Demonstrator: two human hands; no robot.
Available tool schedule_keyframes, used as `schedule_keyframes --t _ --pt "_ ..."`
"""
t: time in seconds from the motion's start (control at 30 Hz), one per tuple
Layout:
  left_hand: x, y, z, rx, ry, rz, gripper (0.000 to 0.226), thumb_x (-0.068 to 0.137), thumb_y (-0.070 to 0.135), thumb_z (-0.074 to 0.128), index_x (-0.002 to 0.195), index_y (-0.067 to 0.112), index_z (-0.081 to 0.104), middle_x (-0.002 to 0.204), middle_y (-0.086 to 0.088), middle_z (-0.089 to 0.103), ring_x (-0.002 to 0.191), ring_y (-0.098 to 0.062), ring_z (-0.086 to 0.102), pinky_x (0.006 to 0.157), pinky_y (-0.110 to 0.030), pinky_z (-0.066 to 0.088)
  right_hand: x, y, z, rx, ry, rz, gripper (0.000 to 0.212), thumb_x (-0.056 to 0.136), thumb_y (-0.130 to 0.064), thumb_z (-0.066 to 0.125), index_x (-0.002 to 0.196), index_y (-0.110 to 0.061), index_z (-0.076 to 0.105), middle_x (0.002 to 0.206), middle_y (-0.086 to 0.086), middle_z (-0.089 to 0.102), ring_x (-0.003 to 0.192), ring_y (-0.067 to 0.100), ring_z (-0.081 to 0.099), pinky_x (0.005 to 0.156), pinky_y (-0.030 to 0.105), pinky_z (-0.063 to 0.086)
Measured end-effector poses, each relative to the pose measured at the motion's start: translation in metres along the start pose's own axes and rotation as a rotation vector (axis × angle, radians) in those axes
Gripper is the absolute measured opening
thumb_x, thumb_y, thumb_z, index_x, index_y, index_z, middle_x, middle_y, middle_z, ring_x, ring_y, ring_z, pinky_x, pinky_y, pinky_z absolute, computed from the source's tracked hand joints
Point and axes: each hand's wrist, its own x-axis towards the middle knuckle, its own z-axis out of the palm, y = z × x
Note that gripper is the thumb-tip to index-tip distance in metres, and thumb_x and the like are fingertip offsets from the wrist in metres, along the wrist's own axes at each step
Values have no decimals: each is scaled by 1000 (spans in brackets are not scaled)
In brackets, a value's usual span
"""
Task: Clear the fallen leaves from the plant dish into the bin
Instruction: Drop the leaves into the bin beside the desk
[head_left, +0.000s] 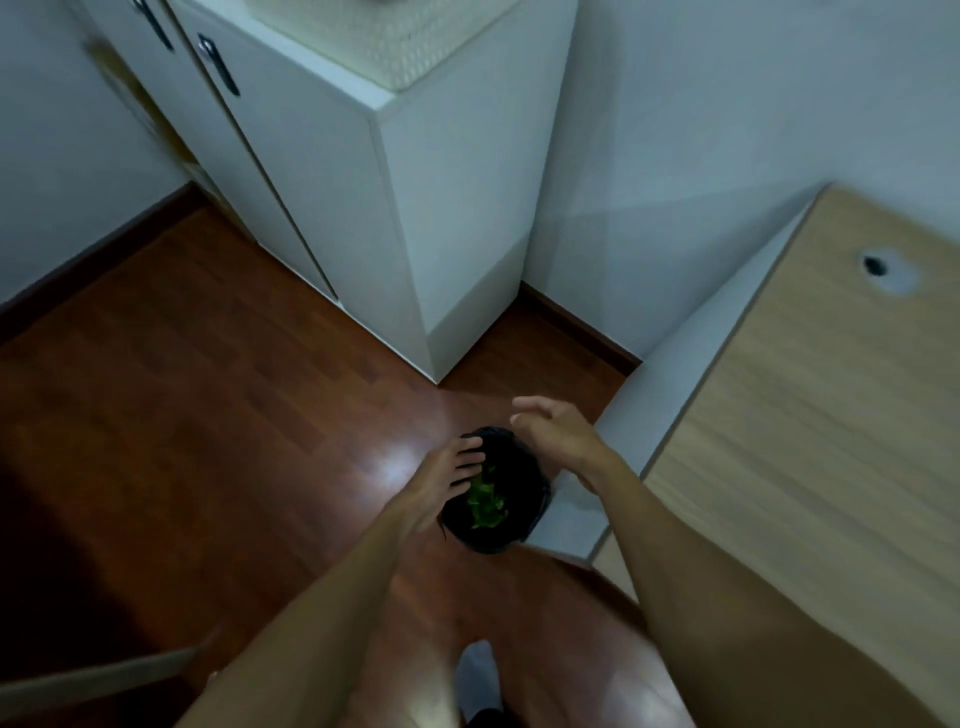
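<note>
A small bin (519, 478) lined with a black bag stands on the wooden floor beside the desk's white side panel. Green leaves (485, 501) lie inside it. My left hand (447, 478) hovers at the bin's left rim with fingers spread and pointing down over the opening, nothing held. My right hand (556, 426) is above the bin's far right edge, fingers loosely apart and blurred, holding nothing I can see. The plant dish is out of view.
A white cabinet (415, 218) with black handles stands behind the bin. A light wooden desk (810, 415) with a cable hole fills the right side. Dark reddish wood floor (208, 415) spreads to the left. A socked foot (478, 680) shows at the bottom.
</note>
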Motion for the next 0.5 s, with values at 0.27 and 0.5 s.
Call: schedule_keyframes --t 0.27,0.5 --pt "-88 44 60 219 -90 189 44 98 41 43 132 17 56 131 0 58 123 -20 54 107 -36 39 -114 -25 -58 208 125 -87 49 87 -39 70 133 -23 61 128 -1 66 116 14 60 100 32 48" --pt "-149 71 143 331 -141 314 46 96 37 49 135 12 55 137 -7 58 123 -19 54 104 -32 39 -205 -2 -126 298 257 -112 54 84 -39 74 132 -20 62 128 3 66 118 16 60 103 36 47"
